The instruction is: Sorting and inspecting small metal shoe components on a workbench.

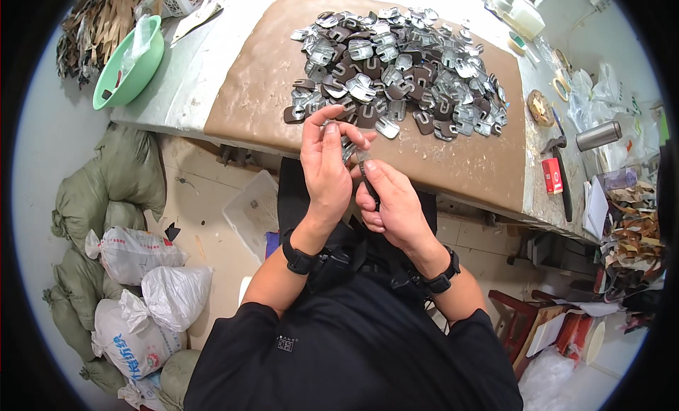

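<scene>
Just past the near edge of the table, my left hand (327, 163) is raised with its fingers curled round a small shiny piece (348, 149), mostly hidden by the fingers. Close beside it, my right hand (393, 204) grips the dark handle of a small knife (369, 185). The short pale blade points up toward the left fingertips; whether it touches the piece, I cannot tell. Beyond both hands spreads a heap of curved plates (396, 72), some shiny silver, some dark brown, many with a U-shaped slot.
The plates lie on a brown mat (254, 65). A green basin (129, 75) stands at the table's far left. On the right are a hammer (562, 174), a red box (552, 175) and a metal cylinder (598, 136). Stuffed sacks (134, 255) crowd the left floor.
</scene>
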The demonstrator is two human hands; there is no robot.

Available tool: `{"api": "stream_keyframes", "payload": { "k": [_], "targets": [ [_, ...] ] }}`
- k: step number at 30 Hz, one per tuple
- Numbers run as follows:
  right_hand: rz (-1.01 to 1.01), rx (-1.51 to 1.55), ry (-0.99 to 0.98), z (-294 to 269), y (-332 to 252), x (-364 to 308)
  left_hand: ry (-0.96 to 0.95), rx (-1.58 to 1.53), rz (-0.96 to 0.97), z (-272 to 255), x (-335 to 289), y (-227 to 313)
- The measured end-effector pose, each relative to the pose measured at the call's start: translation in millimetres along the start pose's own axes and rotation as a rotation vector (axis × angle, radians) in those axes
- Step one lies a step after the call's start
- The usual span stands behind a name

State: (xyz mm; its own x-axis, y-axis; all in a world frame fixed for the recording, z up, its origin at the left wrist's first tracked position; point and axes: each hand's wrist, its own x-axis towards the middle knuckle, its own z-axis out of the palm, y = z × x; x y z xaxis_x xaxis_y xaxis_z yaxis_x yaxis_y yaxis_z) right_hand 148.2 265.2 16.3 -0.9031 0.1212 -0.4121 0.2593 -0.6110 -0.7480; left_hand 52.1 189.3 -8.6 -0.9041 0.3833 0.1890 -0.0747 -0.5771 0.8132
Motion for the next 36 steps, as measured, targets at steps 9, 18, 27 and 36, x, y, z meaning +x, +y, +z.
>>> {"api": "stream_keyframes", "payload": {
  "k": [9, 18, 27, 36],
  "targets": [
    [0.023, -0.168, 0.004, 8, -1, 10, 0.044, 0.043, 0.038, -11, 2, 0],
    [-0.852, -1.429, 0.233, 10, 26, 29, 0.177, -0.469, -0.370, -40, 3, 13],
    [-0.876, -1.039, -0.108, 94, 53, 55, 0.455, -0.591, -0.201, -140, -45, 58],
    [-0.928, -1.164, -0.327, 104, 88, 59, 0.557, -0.692, -0.106, -183, -60, 111]
  ]
}}
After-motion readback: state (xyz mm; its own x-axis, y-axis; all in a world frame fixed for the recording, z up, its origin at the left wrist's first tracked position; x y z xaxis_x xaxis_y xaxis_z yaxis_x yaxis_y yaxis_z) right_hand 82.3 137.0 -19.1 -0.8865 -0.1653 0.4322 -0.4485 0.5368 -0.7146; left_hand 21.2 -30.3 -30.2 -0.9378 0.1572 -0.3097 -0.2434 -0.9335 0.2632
